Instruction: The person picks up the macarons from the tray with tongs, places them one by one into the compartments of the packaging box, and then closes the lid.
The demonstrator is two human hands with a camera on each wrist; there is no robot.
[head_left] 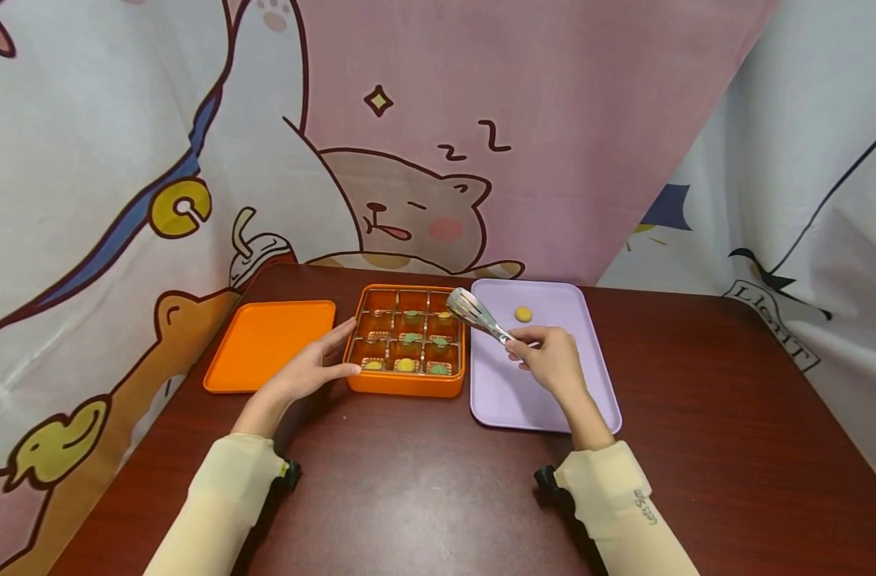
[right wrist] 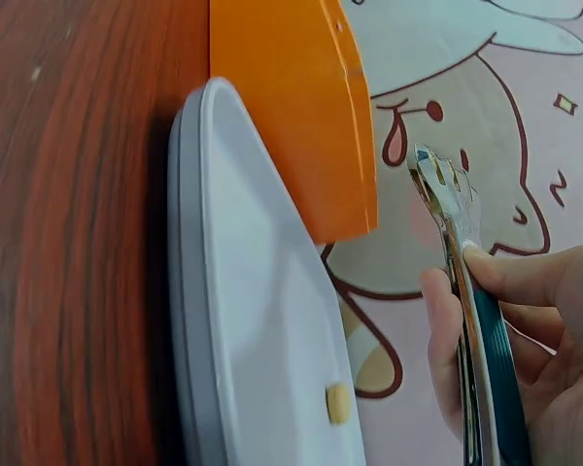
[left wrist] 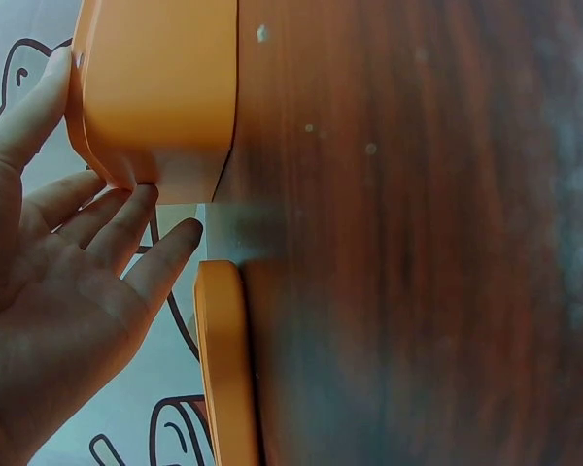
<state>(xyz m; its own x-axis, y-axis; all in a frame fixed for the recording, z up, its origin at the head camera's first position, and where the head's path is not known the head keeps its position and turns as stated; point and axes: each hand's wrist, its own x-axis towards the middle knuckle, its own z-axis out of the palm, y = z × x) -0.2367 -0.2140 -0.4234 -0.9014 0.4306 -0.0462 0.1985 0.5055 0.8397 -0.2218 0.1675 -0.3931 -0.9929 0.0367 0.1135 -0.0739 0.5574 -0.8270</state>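
A square orange box (head_left: 406,386) with a clear divided insert sits mid-table, small yellow and green cookies in its compartments. My left hand (head_left: 308,371) is at its left side. In the left wrist view, the thumb lies at the rim and the extended fingers (left wrist: 126,228) touch the wall. Metal tongs (head_left: 478,315) are pinched in my right hand (head_left: 555,362), over the purple tray (head_left: 513,408). The tongs' head overlaps the box's right edge, and no cookie shows between the tips. One round yellow cookie (head_left: 523,314) lies on the tray's far part.
An orange lid (head_left: 272,344) lies flat left of the box. The tray stands close along the box's right side. Brown tabletop (head_left: 409,472) extends in front and to the right. A printed cartoon curtain (head_left: 553,160) hangs behind the table and at its sides.
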